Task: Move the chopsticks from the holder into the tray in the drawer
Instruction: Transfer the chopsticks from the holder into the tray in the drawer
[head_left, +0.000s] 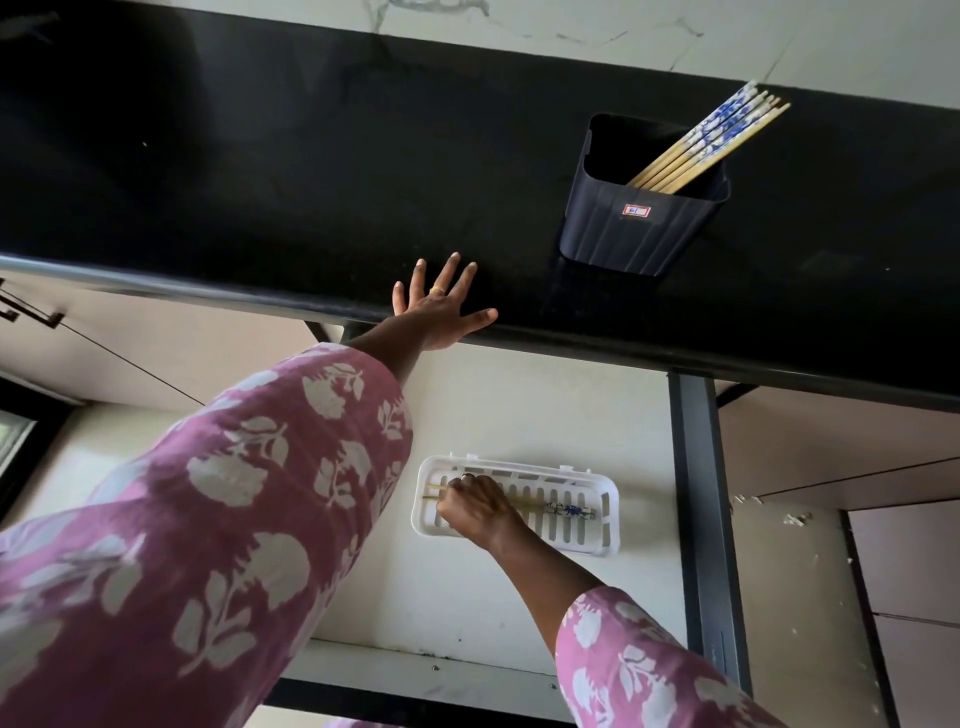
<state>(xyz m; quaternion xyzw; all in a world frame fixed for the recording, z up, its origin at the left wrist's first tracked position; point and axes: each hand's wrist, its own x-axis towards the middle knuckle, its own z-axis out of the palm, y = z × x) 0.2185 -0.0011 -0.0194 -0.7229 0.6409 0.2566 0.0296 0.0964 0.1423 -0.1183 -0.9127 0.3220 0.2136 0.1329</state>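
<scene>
A dark ribbed holder (631, 223) stands on the black counter at the upper right. Several wooden chopsticks (717, 140) with blue-and-white tops lean out of it to the right. Below, in the open drawer, lies a white slotted tray (597, 506). A pair of chopsticks (569, 511) lies lengthwise in the tray, patterned ends to the right. My right hand (478, 509) is over the tray's left part, fingers closed on that pair near its plain ends. My left hand (441, 304) rests flat on the counter's front edge with fingers spread.
The black counter (260, 171) spans the view, with a marble wall behind it. The pale drawer floor (519, 410) surrounds the tray, and a dark drawer rail (701, 493) runs down its right side. Beige cabinet fronts flank both sides.
</scene>
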